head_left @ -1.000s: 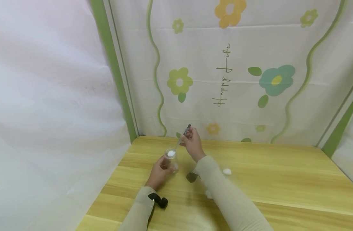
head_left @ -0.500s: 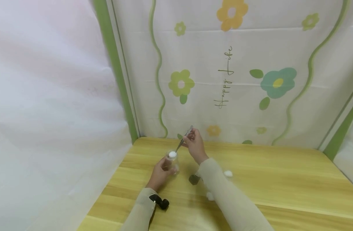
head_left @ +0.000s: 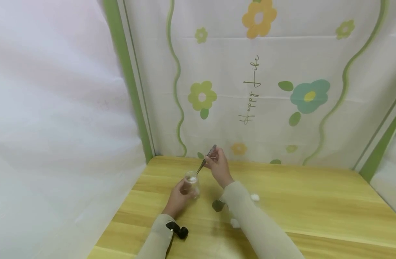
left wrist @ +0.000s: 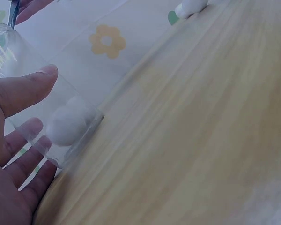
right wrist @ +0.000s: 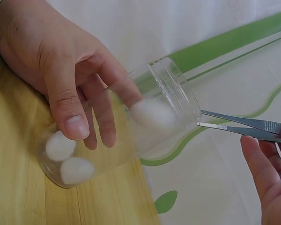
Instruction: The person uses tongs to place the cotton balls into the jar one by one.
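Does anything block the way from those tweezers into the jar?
Nothing visible blocks it: the tweezers, held by the right hand, have their tips at the lidless mouth of the jar. Just inside is a blurred cotton ball.

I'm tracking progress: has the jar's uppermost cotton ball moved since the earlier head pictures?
Yes, downward: judged against the table's far edge and the jar's rim, the uppermost cotton ball has sunk inside.
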The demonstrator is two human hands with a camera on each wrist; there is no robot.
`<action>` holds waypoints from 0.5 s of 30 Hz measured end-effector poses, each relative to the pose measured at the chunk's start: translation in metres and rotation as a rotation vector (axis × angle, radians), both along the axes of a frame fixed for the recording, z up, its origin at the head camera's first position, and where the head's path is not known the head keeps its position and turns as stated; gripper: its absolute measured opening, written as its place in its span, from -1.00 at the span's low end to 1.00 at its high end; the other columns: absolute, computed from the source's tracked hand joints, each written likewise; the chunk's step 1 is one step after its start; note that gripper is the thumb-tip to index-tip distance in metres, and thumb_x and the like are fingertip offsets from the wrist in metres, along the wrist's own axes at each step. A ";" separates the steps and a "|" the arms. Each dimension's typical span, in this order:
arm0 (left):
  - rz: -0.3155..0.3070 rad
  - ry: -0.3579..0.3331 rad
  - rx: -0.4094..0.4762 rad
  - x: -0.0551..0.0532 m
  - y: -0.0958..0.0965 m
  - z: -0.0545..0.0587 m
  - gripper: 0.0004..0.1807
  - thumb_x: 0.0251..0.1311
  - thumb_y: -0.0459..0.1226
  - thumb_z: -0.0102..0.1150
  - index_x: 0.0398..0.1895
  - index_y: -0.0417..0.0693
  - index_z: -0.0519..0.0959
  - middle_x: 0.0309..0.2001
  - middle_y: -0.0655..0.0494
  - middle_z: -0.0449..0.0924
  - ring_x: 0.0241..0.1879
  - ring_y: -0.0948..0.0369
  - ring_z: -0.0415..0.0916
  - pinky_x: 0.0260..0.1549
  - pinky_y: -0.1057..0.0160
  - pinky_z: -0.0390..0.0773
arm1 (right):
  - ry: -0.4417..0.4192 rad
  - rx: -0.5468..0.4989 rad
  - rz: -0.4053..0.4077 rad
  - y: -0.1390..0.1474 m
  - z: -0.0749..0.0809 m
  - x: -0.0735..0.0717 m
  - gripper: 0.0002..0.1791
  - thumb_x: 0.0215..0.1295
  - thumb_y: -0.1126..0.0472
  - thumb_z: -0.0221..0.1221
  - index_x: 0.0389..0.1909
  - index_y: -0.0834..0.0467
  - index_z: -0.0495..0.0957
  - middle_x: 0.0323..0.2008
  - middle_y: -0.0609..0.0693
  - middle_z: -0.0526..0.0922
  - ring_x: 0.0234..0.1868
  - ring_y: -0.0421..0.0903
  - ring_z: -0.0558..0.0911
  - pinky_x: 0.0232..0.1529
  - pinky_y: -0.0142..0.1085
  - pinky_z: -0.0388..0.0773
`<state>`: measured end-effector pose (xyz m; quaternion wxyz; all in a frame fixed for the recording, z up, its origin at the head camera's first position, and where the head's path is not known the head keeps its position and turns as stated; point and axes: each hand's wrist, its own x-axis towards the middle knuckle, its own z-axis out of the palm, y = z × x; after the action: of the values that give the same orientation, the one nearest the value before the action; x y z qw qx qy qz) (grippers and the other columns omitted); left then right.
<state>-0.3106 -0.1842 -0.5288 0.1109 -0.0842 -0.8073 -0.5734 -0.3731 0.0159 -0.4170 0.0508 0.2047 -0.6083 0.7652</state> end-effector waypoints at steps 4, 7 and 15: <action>-0.015 0.003 0.012 0.001 -0.001 0.002 -0.16 -0.01 -0.11 0.49 0.39 -0.01 0.34 0.02 0.06 0.58 -0.02 0.07 0.53 0.01 0.02 0.51 | -0.006 -0.017 -0.023 0.001 -0.002 -0.001 -0.62 0.33 0.40 0.15 0.11 0.22 0.29 -0.07 0.24 0.49 -0.01 0.21 0.56 -0.10 -0.18 0.63; -0.013 0.002 0.023 0.002 -0.002 0.004 -0.15 -0.02 -0.10 0.49 0.38 0.00 0.35 0.02 0.04 0.59 -0.04 0.06 0.54 -0.02 0.02 0.52 | -0.009 -0.013 -0.037 0.003 -0.002 -0.002 -0.61 0.34 0.39 0.15 0.12 0.21 0.29 -0.08 0.19 0.50 -0.02 0.16 0.58 -0.10 -0.18 0.63; -0.038 -0.023 0.038 -0.001 -0.001 0.002 -0.15 0.03 -0.14 0.47 0.42 0.03 0.30 0.02 0.09 0.58 -0.05 0.09 0.54 -0.06 0.09 0.55 | -0.017 -0.010 -0.014 0.010 -0.001 -0.005 -0.57 0.35 0.38 0.14 0.18 0.21 0.25 -0.04 0.26 0.47 -0.05 0.11 0.57 -0.07 -0.17 0.62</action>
<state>-0.3113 -0.1854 -0.5271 0.0924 -0.0910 -0.7959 -0.5914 -0.3779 0.0258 -0.4180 0.0520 0.1939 -0.6065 0.7694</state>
